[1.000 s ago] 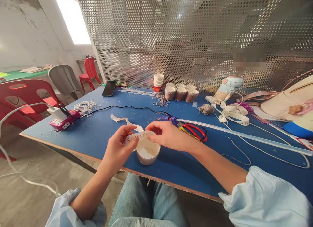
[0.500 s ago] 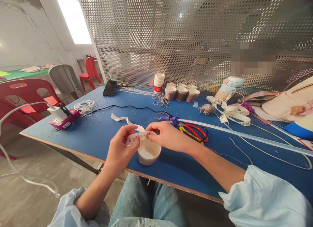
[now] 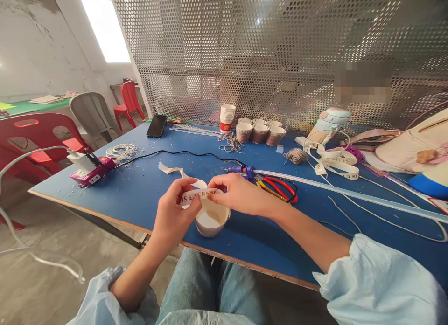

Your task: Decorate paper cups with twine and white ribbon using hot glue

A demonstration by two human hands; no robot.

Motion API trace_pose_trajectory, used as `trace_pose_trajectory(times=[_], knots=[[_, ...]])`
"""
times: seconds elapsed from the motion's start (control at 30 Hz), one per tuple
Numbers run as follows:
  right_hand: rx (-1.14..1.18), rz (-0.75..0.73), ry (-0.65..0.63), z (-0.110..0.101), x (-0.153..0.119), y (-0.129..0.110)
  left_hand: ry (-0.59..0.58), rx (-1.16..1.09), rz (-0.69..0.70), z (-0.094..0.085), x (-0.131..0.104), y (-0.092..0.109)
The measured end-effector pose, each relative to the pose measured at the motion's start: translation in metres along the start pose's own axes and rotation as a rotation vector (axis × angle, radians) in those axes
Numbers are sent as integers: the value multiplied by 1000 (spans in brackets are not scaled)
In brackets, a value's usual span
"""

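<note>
A white ribbon with brown printed letters (image 3: pixel 199 196) is stretched between my two hands, just over the far rim of a wrapped paper cup (image 3: pixel 211 225). My left hand (image 3: pixel 177 209) pinches its left part between thumb and fingers. The right part is pinched by my right hand (image 3: pixel 236 194), whose fingers are near the cup's rim. A loose tail of the ribbon (image 3: pixel 174 169) lies on the blue table beyond my hands. The cup stands upright near the table's front edge, its mouth partly covered by my fingers and the ribbon.
Behind my right hand lie a blue glue gun (image 3: pixel 245 171) and red-handled pliers (image 3: pixel 285 187). Several wrapped cups (image 3: pixel 259 133), stacked paper cups (image 3: pixel 227 117), twine (image 3: pixel 296 155), a ribbon pile (image 3: pixel 338 164) and a bottle (image 3: pixel 329 124) stand farther back. A power strip (image 3: pixel 91 174) sits left.
The cup has shifted very slightly to the left. More of the printed lettering shows between my hands, which both still pinch the ribbon.
</note>
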State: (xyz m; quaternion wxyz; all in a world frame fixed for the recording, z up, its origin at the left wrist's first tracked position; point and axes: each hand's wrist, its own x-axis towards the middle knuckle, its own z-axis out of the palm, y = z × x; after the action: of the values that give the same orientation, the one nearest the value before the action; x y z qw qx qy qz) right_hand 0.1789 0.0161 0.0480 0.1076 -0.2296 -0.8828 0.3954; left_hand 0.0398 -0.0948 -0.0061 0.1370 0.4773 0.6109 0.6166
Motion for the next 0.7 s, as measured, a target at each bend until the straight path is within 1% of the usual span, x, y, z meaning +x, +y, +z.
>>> trace_pose_trajectory(times=[0.1,0.3,0.5,0.7], knots=[[-28,1,13,0,1,0,15,16,32,0,-1,-1],[-27,33,-25,-1,-1,-5,18,70,35,-1,-1,-1],[-82,41,30,3,1,-6,3,71,18,-2,-3,0],[-112,44,46,4,1,-10,-6,73,27,-2,-4,0]])
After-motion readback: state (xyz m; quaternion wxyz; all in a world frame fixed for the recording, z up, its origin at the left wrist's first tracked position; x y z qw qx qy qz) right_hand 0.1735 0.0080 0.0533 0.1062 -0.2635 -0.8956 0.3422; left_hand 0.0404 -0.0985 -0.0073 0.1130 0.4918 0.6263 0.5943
